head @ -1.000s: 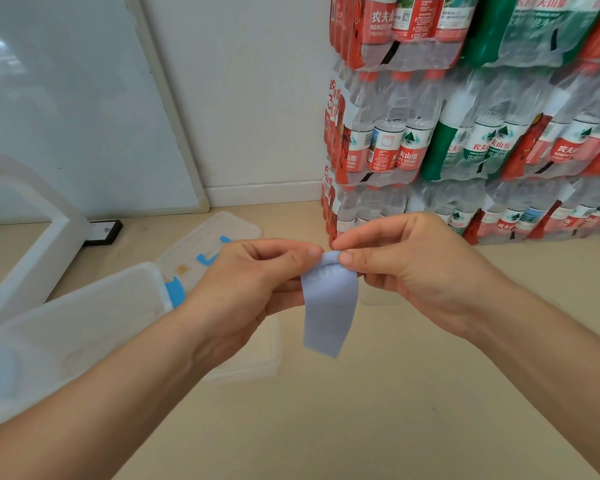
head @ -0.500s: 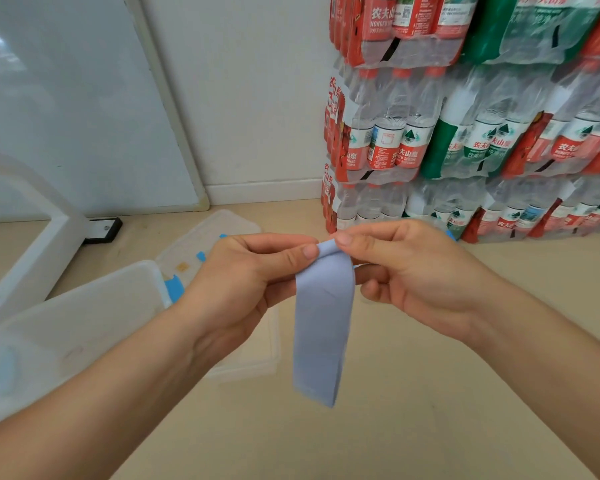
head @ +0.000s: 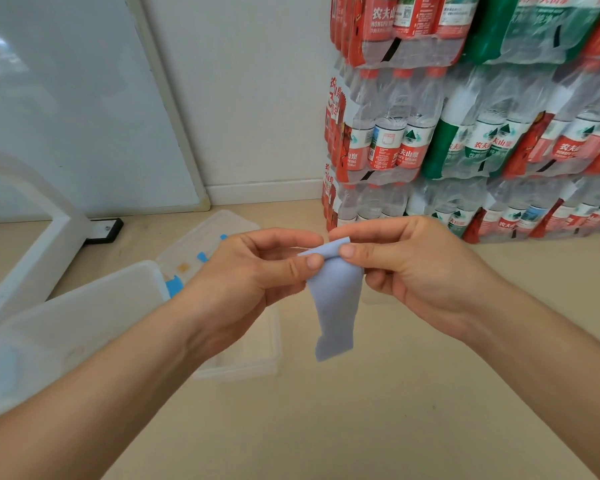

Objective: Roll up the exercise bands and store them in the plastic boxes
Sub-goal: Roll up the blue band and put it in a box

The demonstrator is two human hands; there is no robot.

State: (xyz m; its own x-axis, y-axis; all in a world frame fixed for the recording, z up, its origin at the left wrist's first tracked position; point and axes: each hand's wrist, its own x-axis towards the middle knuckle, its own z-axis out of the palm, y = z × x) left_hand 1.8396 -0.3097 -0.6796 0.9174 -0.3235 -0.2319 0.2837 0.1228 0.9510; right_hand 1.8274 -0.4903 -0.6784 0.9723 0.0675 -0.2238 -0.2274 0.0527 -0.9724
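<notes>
A pale blue exercise band point(head: 335, 303) hangs in the air in front of me, its lower end loose above the floor. My left hand point(head: 253, 285) pinches its top edge between thumb and forefinger. My right hand point(head: 409, 268) pinches the same top edge from the right, thumb on the near side. Below my left arm lie clear plastic boxes: a large one point(head: 66, 327) at the left and a smaller one point(head: 253, 358) partly hidden behind my left hand. A clear lid with blue clips point(head: 201, 247) lies behind them.
Stacked shrink-wrapped packs of water bottles point(head: 465, 140) form a wall at the right. A white board point(head: 66, 105) leans on the wall at the left, with a white frame point(head: 32, 258) in front. The floor point(head: 361, 427) is beige.
The hanging part of the band is shorter than half a second ago, its lower end now higher. Both hands keep pinching the top edge close together.
</notes>
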